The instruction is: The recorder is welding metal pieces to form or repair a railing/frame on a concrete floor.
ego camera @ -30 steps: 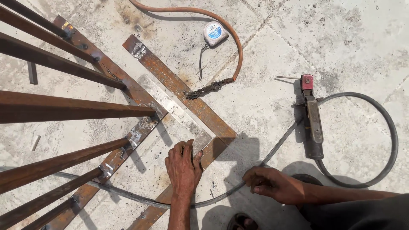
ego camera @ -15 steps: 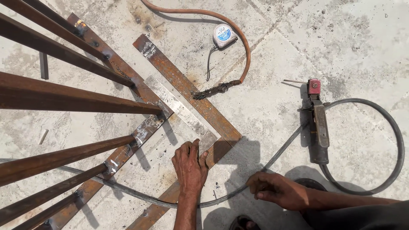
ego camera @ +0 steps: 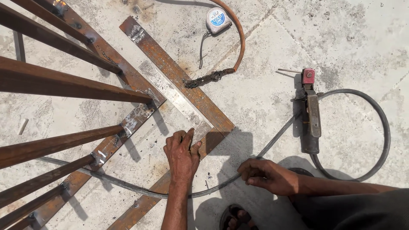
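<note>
1. Now the left hand (ego camera: 182, 153) presses flat, fingers spread, gripping nothing, on the rusty flat bars' (ego camera: 200, 106) corner on the floor.
2. Right hand (ego camera: 266, 174) rests loosely curled by the grey cable (ego camera: 272, 142), seemingly holding nothing.
3. Aligning step; next calls for steady pressure.

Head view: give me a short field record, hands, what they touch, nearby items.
left hand: flat, fingers on the rusty flat bars near their corner
right hand: on the concrete floor, at the grey cable
welding electrode holder: lying on the floor, right of the bars
tape measure: top centre, by an orange hose
metal grille: rusty bars, left
foot in sandal: bottom edge
</note>
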